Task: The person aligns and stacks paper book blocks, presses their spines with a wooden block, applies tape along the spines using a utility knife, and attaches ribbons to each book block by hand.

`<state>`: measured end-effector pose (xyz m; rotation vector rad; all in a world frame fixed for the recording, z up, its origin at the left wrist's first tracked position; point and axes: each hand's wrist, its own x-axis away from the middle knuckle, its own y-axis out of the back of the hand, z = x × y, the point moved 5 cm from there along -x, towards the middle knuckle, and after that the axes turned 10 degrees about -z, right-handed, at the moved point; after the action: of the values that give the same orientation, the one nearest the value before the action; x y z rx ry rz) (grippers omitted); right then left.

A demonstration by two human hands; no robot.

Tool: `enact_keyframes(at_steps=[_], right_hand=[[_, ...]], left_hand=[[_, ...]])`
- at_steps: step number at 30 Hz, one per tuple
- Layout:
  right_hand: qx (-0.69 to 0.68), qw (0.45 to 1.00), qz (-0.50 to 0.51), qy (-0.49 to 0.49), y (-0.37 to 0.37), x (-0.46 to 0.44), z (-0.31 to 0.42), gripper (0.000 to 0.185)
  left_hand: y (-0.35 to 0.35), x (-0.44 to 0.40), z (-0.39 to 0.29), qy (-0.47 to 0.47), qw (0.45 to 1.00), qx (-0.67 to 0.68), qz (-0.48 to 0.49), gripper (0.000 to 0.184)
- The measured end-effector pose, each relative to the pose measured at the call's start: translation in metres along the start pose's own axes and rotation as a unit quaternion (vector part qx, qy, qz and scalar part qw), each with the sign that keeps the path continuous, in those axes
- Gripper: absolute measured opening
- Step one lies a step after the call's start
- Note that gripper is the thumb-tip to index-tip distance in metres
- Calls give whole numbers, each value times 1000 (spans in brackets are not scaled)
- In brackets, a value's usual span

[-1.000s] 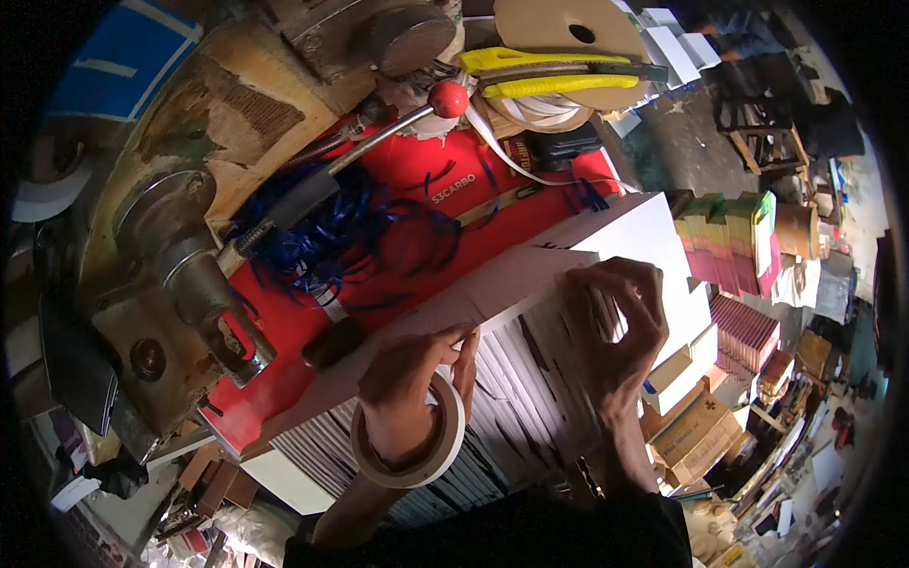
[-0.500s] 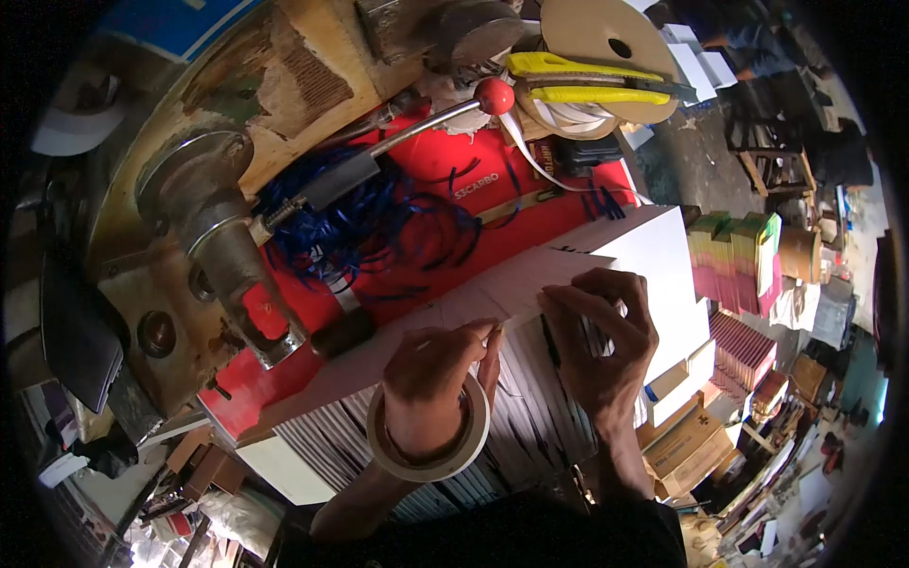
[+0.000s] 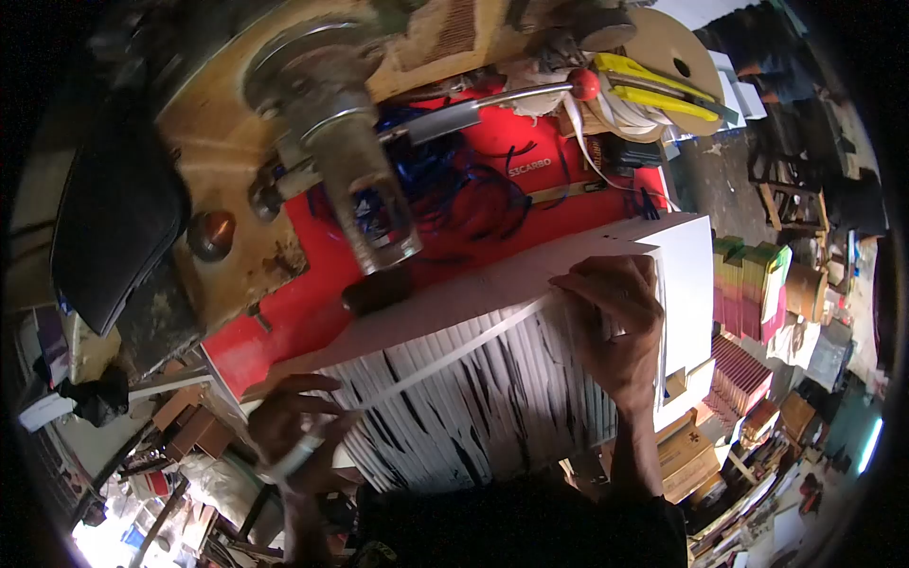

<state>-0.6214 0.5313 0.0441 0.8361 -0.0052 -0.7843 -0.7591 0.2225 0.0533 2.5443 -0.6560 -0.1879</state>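
A strip of white tape (image 3: 453, 356) is stretched slantwise across a row of thin paper booklets (image 3: 492, 407) packed side by side with their edges up. At the strip's right end, my right hand (image 3: 620, 327) is closed, thumb and fingers pinching the tape at the booklets' far edge. My left hand (image 3: 295, 417) is beyond the row's left end, its curled fingers on the other end of the tape. A tape roll (image 3: 301, 456), smeared by motion, hangs at my left hand and wrist. White paper sheets (image 3: 686, 270) lie under and to the right of the row.
A metal machine column (image 3: 355, 161) and a lever with a red knob (image 3: 583, 84) stand beyond the booklets. Blue ribbon (image 3: 464, 189) lies on the red surface (image 3: 284, 312). Yellow-handled cutters (image 3: 653, 90) rest by a cardboard reel (image 3: 677, 57). Stacked booklets (image 3: 748, 284) stand at right.
My left hand has moved left, away from my right hand, drawing the tape out across the booklets. My right hand stays near the same spot. The view has shifted.
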Motion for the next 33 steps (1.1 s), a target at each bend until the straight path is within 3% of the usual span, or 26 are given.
enact_keyframes(at_steps=[1, 3, 6, 9, 15, 17, 24, 28, 33], right_hand=[[2, 1000, -4, 11, 0, 1, 1, 25], [-3, 1000, 7, 5, -1, 2, 2, 27], [26, 998, 18, 45, -2, 1, 7, 23], [31, 998, 11, 51, -5, 2, 10, 23], [53, 998, -14, 36, -8, 7, 20, 21], [72, 996, -14, 45, -11, 12, 22, 22], [59, 996, -6, 74, -33, 17, 45, 24], [63, 996, 8, 55, -40, 18, 52, 23], [62, 995, 15, 74, -44, 20, 56, 20]], left_hand=[[15, 4, 13, 25, 999, 33, -13, 23], [38, 12, 32, 28, 998, -52, -10, 23], [43, 19, 58, 118, 990, 32, -64, 21], [38, 17, 72, 158, 984, 30, -73, 17], [34, 0, 64, 141, 987, -33, -69, 12], [34, 0, 66, 250, 963, -74, -71, 11], [32, 7, 77, 163, 980, 49, -102, 14], [31, 5, 67, 154, 983, -8, -104, 14], [31, 5, 69, 119, 984, 15, -132, 17]])
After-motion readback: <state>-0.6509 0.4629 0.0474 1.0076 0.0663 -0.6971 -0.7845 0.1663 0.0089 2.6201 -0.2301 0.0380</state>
